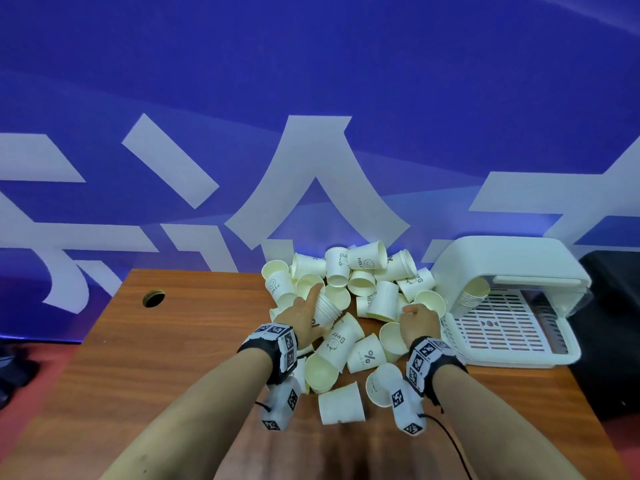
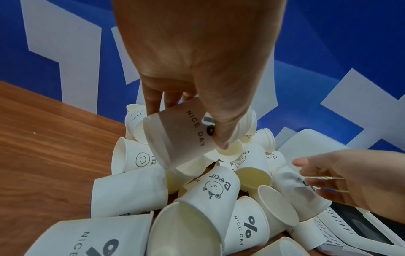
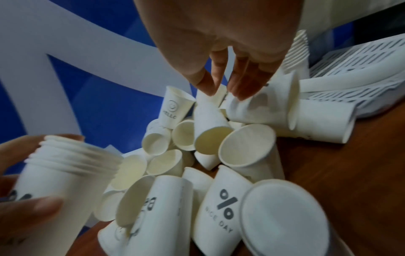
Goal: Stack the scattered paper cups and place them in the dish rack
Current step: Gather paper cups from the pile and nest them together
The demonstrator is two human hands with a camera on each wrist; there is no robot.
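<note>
Many white paper cups point(image 1: 360, 271) lie heaped on the wooden table point(image 1: 156, 358). My left hand point(image 1: 311, 313) grips a nested stack of cups point(image 1: 325, 311) above the pile, rims pointing away from me. In the left wrist view the outer cup of that stack point(image 2: 175, 138) reads NICE DAY. My right hand point(image 1: 415, 315) reaches down over the pile's right side. Its fingers point(image 3: 241, 90) are fairly straight and touch a cup lying on its side point(image 3: 258, 107). The white dish rack point(image 1: 519, 358) stands at the right, with another nested stack point(image 1: 472, 296) lying inside.
The rack's domed lid point(image 1: 509, 258) stands raised over its back half. A round cable hole point(image 1: 153, 298) is in the table's far left. A blue and white wall rises just behind the pile. Bare table lies to the left and near me.
</note>
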